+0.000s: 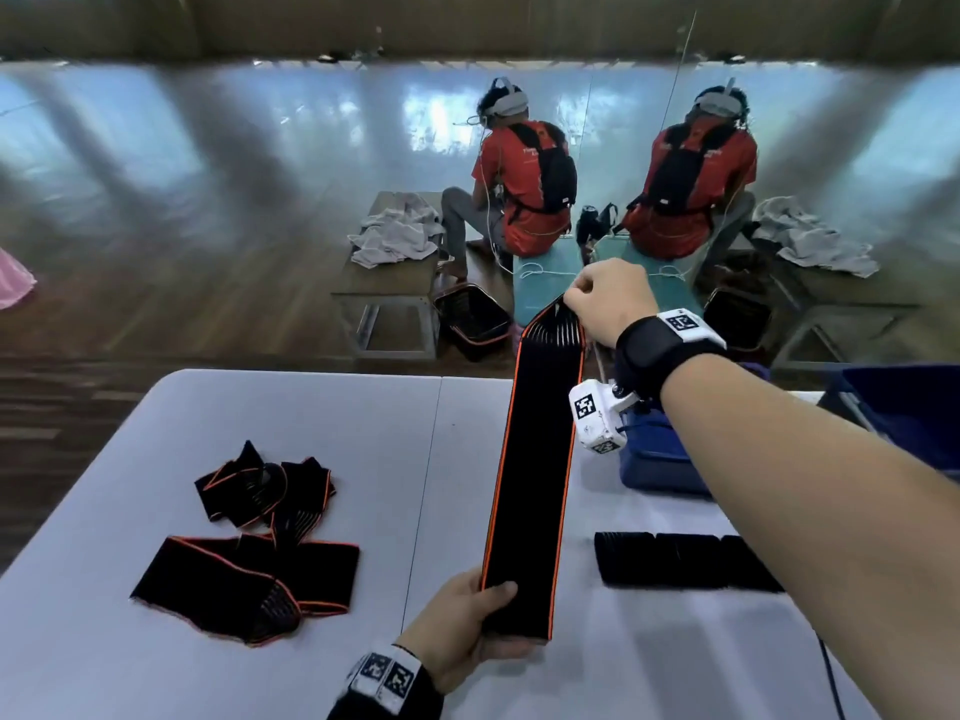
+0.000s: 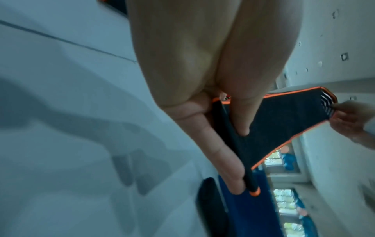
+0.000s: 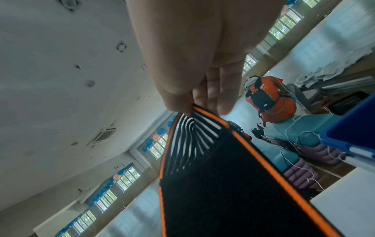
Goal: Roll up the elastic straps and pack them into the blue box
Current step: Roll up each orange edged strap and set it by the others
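A long black elastic strap with orange edges (image 1: 535, 470) is stretched taut above the white table (image 1: 311, 418). My left hand (image 1: 475, 623) grips its near end, thumb on top and fingers beneath (image 2: 225, 160). My right hand (image 1: 605, 298) pinches the far, white-striped end (image 3: 188, 133) raised over the table's far edge. More black-and-orange straps (image 1: 254, 537) lie loose at the left. The blue box (image 1: 660, 454) stands at the right, partly behind my right forearm.
A row of black rolled pieces (image 1: 680, 561) lies at the right near my forearm. A second blue container (image 1: 904, 402) is at the far right edge. Beyond the table, two people in red shirts (image 1: 524, 174) sit on benches with towels.
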